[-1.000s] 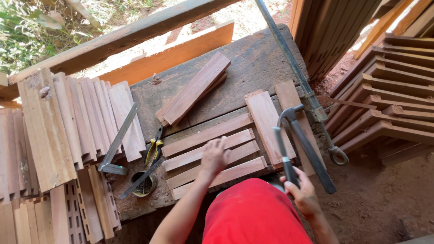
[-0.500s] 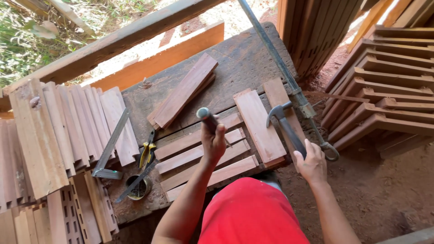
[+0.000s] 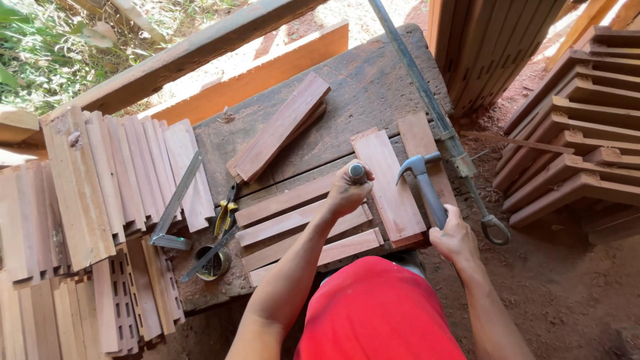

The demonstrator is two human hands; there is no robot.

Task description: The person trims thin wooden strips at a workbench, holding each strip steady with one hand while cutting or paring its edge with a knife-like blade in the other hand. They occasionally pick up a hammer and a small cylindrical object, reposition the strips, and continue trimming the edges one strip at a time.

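Wooden slats lie under the left hand gripping perhaps a punch, right hand clasping a hammer

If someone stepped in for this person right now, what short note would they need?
Left hand: closed around a short metal punch, held upright on the wooden slats.
Right hand: grip on a claw hammer, head raised near the punch, not touching it.
Slats lie side by side under a cross board on the workbench.
Pliers, a square and a small tin sit at the left.
Whether the fasteners are driven in cannot be seen.
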